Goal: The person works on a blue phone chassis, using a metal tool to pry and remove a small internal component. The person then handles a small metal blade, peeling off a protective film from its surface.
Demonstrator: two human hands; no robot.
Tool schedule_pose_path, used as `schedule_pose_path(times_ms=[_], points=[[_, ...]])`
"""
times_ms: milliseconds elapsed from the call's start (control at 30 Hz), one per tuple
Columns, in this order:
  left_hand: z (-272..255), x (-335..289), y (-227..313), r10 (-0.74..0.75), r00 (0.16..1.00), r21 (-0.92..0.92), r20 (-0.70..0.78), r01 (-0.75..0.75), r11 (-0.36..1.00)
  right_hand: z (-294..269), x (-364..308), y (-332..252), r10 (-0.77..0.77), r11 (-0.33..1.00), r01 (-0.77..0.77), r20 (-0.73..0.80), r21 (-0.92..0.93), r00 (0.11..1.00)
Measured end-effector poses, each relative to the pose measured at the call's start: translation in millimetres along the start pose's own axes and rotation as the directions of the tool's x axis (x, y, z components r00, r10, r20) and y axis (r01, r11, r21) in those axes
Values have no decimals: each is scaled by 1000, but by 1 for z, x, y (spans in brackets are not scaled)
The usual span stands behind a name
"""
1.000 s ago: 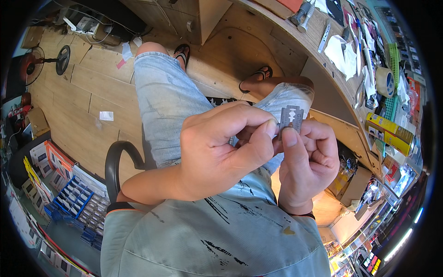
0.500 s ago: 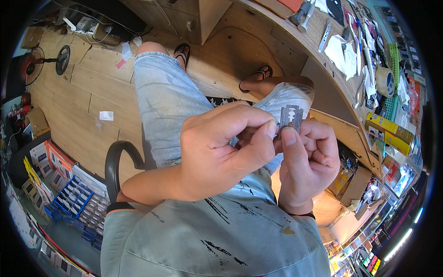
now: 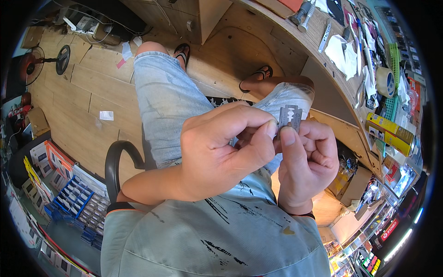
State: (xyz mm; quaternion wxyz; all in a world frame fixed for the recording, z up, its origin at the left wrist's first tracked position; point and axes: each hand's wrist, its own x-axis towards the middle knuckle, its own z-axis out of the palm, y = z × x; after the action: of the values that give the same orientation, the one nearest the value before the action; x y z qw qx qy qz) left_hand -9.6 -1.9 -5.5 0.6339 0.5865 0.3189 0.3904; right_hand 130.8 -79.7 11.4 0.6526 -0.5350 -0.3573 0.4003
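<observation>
A grey double-edged razor blade (image 3: 290, 118) with a slotted middle stands upright above my lap. My right hand (image 3: 308, 164) pinches its lower end between thumb and fingers, the thumb lying over the near face. Right beside the blade, my left hand (image 3: 226, 150) is closed, with thumb and forefinger pressed together at their tips. Whatever those tips hold, if anything, is too small and hidden to make out. The two hands meet closely, and the curled fingers behind them are partly hidden.
A wooden workbench (image 3: 318, 44) runs along the right, bearing screwdrivers, white paper scraps, a tape roll (image 3: 385, 82) and a yellow can (image 3: 390, 133). By my left elbow is a black chair armrest (image 3: 113, 161). Blue trays (image 3: 74, 196) of small parts sit lower left, a fan (image 3: 32, 67) upper left.
Both hands keep almost the same pose. The razor blade has tilted or shifted very slightly.
</observation>
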Motion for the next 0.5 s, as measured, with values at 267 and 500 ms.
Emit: schedule_pose_path(times_ms=[267, 500], points=[[2, 2, 0, 57, 998, 29, -22, -56, 998, -2, 0, 2, -56, 995, 58, 20, -81, 998], [2, 2, 0, 41, 999, 19, -22, -41, 999, -2, 0, 2, -48, 997, 48, 9, -52, 999]])
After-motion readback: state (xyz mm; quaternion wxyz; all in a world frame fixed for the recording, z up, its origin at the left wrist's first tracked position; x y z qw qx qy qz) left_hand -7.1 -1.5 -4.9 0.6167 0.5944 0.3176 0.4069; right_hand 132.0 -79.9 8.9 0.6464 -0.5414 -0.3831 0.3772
